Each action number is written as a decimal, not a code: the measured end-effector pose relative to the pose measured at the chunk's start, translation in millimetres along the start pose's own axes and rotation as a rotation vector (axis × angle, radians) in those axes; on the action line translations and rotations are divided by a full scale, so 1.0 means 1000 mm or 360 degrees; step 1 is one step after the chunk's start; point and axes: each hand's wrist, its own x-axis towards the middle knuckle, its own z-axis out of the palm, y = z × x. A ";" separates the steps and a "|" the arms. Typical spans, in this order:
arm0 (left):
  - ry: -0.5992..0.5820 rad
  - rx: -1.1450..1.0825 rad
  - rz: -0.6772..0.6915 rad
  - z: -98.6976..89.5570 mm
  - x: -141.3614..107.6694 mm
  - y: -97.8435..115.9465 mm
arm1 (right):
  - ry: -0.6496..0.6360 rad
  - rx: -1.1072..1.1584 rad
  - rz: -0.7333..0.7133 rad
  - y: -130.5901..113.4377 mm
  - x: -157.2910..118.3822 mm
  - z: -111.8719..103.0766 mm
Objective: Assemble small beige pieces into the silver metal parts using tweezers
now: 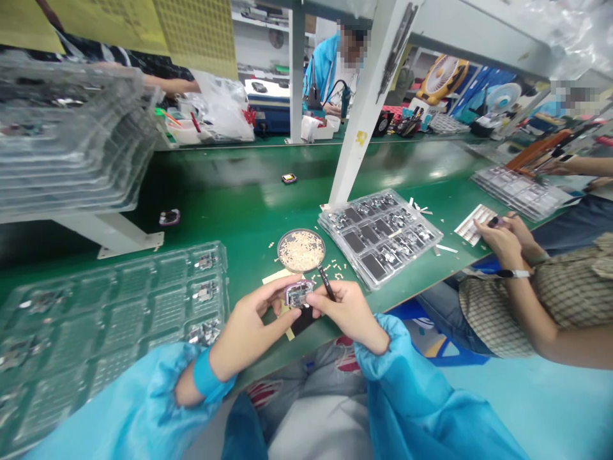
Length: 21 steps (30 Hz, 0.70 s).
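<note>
My left hand (249, 329) and my right hand (352, 313) meet at the near edge of the green bench (249, 191), both pinching a small circuit module (298, 293) between the fingertips. My right hand also grips a thin black tool (326, 282) that slants up toward a round dish (301, 250) filled with tiny pale parts. A few of those parts lie scattered on the bench beside the dish. Blue sleeves cover both my forearms.
A clear tray (119, 313) holding a few modules sits at my left, a stack of clear trays (67, 134) behind it. A tray of modules (380, 233) lies right of the dish by a white post (359, 121). A co-worker's hands (502, 239) work at the right.
</note>
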 end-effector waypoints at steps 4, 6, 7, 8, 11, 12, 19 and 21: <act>-0.0013 0.0033 0.0006 0.001 0.000 -0.002 | -0.0006 -0.0005 -0.0008 0.000 0.002 0.000; -0.0004 0.0060 0.0042 0.001 0.000 -0.003 | -0.0006 -0.0014 -0.0006 0.000 0.003 0.001; 0.0007 0.0074 0.0061 0.001 0.000 -0.003 | -0.0006 -0.0020 -0.0002 0.000 0.003 0.001; 0.0019 0.0091 0.0074 0.001 0.000 -0.003 | -0.0003 -0.0025 0.0002 -0.001 0.004 0.002; 0.0056 0.0141 0.0081 0.000 0.000 -0.002 | 0.0005 -0.0034 0.0009 -0.001 0.006 0.004; 0.0070 0.0155 0.0081 0.000 0.000 -0.001 | 0.0007 -0.0035 0.0008 -0.001 0.006 0.004; 0.0177 0.0056 0.0031 0.002 0.002 0.004 | 0.0183 -0.0007 -0.0066 0.003 0.007 0.012; 0.0134 -0.0204 -0.0049 0.002 0.003 0.004 | 0.0232 0.0044 -0.0101 0.001 0.006 0.014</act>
